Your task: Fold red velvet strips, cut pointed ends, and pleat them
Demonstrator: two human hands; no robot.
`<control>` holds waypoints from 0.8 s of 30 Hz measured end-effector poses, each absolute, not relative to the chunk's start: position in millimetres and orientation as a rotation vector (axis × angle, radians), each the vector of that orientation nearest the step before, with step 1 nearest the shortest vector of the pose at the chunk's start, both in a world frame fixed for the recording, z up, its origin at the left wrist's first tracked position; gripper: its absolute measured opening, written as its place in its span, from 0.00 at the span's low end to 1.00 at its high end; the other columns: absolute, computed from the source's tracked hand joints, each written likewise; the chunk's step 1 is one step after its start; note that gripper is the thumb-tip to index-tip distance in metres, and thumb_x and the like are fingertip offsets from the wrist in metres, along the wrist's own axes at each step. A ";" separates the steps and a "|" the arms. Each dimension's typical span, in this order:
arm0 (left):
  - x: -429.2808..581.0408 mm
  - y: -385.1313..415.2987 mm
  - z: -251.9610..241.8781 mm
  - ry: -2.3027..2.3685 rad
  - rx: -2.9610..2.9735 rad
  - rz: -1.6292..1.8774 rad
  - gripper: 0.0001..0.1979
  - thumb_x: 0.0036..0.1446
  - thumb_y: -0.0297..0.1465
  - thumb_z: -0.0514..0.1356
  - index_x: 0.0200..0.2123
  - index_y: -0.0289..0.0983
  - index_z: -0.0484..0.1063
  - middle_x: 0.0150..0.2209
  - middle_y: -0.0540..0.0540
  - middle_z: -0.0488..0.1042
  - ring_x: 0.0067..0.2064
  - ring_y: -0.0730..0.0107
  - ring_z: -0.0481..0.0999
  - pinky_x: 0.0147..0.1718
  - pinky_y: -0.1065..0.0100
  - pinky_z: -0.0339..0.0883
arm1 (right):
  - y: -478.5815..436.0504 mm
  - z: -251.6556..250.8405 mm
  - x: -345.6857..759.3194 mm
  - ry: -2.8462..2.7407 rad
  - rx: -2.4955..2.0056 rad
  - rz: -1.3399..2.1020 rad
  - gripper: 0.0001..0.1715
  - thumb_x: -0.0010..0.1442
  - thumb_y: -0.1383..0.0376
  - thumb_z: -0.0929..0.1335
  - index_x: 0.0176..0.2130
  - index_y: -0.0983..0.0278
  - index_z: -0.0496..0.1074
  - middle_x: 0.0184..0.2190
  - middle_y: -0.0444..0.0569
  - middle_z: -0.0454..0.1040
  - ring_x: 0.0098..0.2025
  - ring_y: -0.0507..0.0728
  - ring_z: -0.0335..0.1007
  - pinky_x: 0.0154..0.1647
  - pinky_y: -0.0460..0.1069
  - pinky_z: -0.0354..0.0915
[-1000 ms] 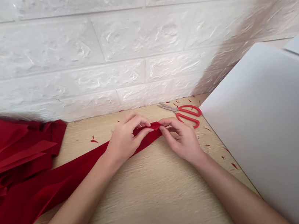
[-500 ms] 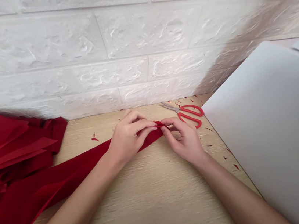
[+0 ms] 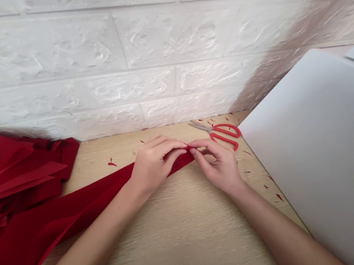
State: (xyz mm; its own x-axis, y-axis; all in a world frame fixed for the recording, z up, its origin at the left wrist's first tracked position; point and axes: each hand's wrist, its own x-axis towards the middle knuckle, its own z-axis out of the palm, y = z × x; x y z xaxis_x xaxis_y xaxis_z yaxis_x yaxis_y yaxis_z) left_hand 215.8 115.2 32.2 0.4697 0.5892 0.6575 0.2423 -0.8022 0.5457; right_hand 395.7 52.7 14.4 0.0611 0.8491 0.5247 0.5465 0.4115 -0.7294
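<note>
A long strip of dark red fabric (image 3: 99,191) runs from the lower left to the middle of the table, where its far end is folded small between my fingertips. My left hand (image 3: 151,162) pinches that end between thumb and forefinger. From the other side my right hand (image 3: 217,162) pinches the same end, the two sets of fingertips almost touching. Just behind my right hand lie scissors (image 3: 226,132) with red handles, their blades pointing left. My fingers hide most of the folded end.
A heap of red fabric (image 3: 20,167) fills the left side of the wooden table (image 3: 178,237). Small red scraps (image 3: 279,197) are strewn along the right and back. A large white panel (image 3: 326,142) stands at the right, and a white brick-patterned wall (image 3: 143,36) rises behind.
My left hand has shifted slightly right, closer to my right fingertips. Less of the folded fabric shows between the hands. The scissors and the heap stay put.
</note>
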 end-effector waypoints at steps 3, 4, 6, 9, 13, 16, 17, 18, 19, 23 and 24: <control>215.3 115.2 33.0 0.733 2.301 1.237 0.03 0.59 0.24 0.66 0.38 0.34 0.80 0.36 0.47 0.83 0.38 0.72 0.80 0.42 0.70 0.73 | 55.0 11.5 395.0 -1.530 -1.267 0.485 0.07 0.66 0.68 0.68 0.42 0.59 0.77 0.39 0.46 0.81 0.39 0.53 0.79 0.39 0.49 0.76; 215.1 115.1 33.1 0.750 2.290 1.221 0.03 0.59 0.24 0.66 0.38 0.35 0.80 0.36 0.47 0.83 0.38 0.72 0.80 0.42 0.71 0.73 | 56.1 10.3 394.9 -1.505 -1.272 0.527 0.07 0.65 0.68 0.68 0.42 0.59 0.77 0.40 0.46 0.81 0.40 0.54 0.78 0.39 0.49 0.75; 214.6 114.9 33.1 0.785 2.274 1.181 0.03 0.60 0.24 0.66 0.38 0.35 0.79 0.37 0.48 0.82 0.39 0.72 0.80 0.42 0.71 0.73 | 58.1 8.0 394.8 -1.464 -1.278 0.599 0.07 0.65 0.67 0.69 0.43 0.59 0.76 0.40 0.46 0.81 0.42 0.54 0.78 0.40 0.49 0.75; 214.8 115.0 33.2 0.814 2.262 1.127 0.03 0.61 0.24 0.65 0.38 0.35 0.79 0.37 0.48 0.82 0.40 0.72 0.80 0.43 0.71 0.72 | 60.1 5.3 395.1 -1.439 -1.278 0.660 0.09 0.64 0.67 0.69 0.45 0.58 0.76 0.42 0.47 0.80 0.44 0.55 0.77 0.41 0.50 0.74; 215.9 115.4 33.7 0.810 2.255 1.081 0.03 0.62 0.24 0.64 0.38 0.35 0.78 0.37 0.48 0.81 0.40 0.73 0.80 0.44 0.71 0.72 | 60.8 3.6 395.3 -1.456 -1.273 0.667 0.10 0.64 0.66 0.69 0.46 0.58 0.76 0.45 0.48 0.80 0.45 0.56 0.76 0.44 0.52 0.73; 216.5 115.5 34.0 0.835 2.222 1.080 0.02 0.61 0.25 0.64 0.38 0.36 0.77 0.37 0.49 0.81 0.39 0.73 0.80 0.43 0.71 0.72 | 60.8 3.1 395.2 -1.457 -1.243 0.665 0.08 0.65 0.64 0.69 0.45 0.58 0.77 0.43 0.48 0.79 0.44 0.56 0.76 0.43 0.52 0.73; 216.6 115.4 34.1 0.849 2.205 1.080 0.02 0.61 0.25 0.64 0.38 0.37 0.77 0.37 0.49 0.82 0.39 0.72 0.80 0.42 0.71 0.73 | 60.8 3.1 395.1 -1.455 -1.232 0.664 0.07 0.66 0.64 0.69 0.44 0.58 0.77 0.42 0.47 0.79 0.44 0.55 0.76 0.42 0.51 0.73; 216.5 115.4 34.2 0.865 2.186 1.076 0.02 0.61 0.25 0.65 0.38 0.37 0.77 0.37 0.50 0.82 0.39 0.72 0.80 0.42 0.71 0.73 | 60.9 3.0 395.0 -1.454 -1.222 0.663 0.06 0.66 0.64 0.69 0.43 0.58 0.77 0.41 0.47 0.79 0.43 0.55 0.76 0.42 0.51 0.72; 216.4 115.4 34.3 0.878 2.170 1.069 0.02 0.61 0.26 0.65 0.38 0.37 0.77 0.37 0.50 0.82 0.39 0.72 0.80 0.41 0.70 0.74 | 61.0 2.9 394.9 -1.454 -1.215 0.663 0.06 0.66 0.64 0.69 0.43 0.58 0.77 0.40 0.47 0.79 0.42 0.54 0.76 0.41 0.50 0.72; 215.7 116.0 35.4 0.902 2.138 1.037 0.02 0.61 0.26 0.64 0.38 0.38 0.77 0.36 0.50 0.82 0.38 0.71 0.80 0.40 0.69 0.74 | 61.8 2.7 394.2 -1.434 -1.226 0.673 0.05 0.65 0.64 0.69 0.41 0.58 0.77 0.39 0.46 0.79 0.41 0.54 0.76 0.41 0.50 0.73; 215.5 116.3 35.6 0.902 2.137 1.029 0.02 0.61 0.26 0.64 0.37 0.38 0.77 0.36 0.50 0.82 0.38 0.71 0.80 0.40 0.69 0.74 | 62.0 2.7 394.0 -1.427 -1.237 0.680 0.04 0.65 0.64 0.69 0.41 0.59 0.77 0.39 0.47 0.79 0.41 0.54 0.76 0.41 0.50 0.73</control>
